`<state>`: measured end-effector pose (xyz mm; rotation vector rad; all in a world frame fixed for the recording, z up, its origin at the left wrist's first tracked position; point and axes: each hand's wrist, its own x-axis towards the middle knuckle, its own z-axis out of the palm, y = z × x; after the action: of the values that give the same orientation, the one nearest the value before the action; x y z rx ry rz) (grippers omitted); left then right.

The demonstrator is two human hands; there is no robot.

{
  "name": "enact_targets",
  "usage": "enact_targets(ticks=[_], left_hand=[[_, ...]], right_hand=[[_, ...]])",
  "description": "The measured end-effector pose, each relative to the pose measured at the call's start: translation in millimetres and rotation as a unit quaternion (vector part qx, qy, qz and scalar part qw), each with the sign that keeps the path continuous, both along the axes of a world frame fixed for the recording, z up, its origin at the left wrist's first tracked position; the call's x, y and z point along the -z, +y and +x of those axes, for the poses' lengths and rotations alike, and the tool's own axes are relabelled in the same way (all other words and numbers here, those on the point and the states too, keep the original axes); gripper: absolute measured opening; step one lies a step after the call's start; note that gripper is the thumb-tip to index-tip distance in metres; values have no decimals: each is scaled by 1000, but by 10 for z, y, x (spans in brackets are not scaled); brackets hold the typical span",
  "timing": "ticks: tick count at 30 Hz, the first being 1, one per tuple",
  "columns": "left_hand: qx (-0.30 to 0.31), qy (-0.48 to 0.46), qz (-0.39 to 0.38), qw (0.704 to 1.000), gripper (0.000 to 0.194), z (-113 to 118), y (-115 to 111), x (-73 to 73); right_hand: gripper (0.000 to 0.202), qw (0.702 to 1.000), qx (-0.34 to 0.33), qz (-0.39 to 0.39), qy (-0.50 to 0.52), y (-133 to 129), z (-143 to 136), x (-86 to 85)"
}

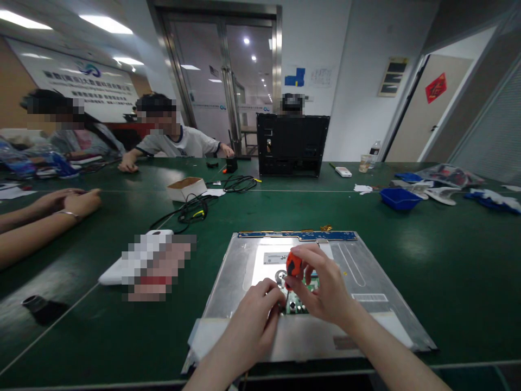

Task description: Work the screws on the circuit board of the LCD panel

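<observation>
A flat silver metal panel (232, 277) lies on the green table in front of me, with a blue circuit strip (277, 235) along its far edge. Near its middle is a small green circuit board (300, 307), partly covered by my hands. My right hand (325, 282) grips an orange and black screwdriver (293, 264) upright, its shaft pointing down at the board. Beside the shaft, at the board's left edge, my left hand (260, 312) has its fingers bent together; whatever they hold, if anything, is hidden.
Left of the panel lie a white device (140, 252), a black cup-like piece (40, 308) and black cables (191, 209) by an open box (187, 189). Another person's hands (79, 203) rest farther left. A black panel (292, 144) stands at the back; a blue tray (400, 199) sits right.
</observation>
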<state>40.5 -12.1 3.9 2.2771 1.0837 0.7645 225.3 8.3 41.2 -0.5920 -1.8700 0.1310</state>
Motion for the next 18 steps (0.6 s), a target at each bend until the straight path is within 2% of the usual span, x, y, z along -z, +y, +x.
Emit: enact_targets(ticks=[6, 12, 18], left_hand=[[-6, 3, 1, 1000, 22, 3, -6, -19], [-1, -2, 0, 1000, 25, 3, -6, -38], [-4, 2, 4, 1000, 23, -4, -1, 8]], right_hand=[[48, 999, -1, -21, -30, -25, 25, -20], [41, 1000, 31, -1, 1, -25, -7, 8], [35, 1000, 19, 0, 13, -2, -4, -2]])
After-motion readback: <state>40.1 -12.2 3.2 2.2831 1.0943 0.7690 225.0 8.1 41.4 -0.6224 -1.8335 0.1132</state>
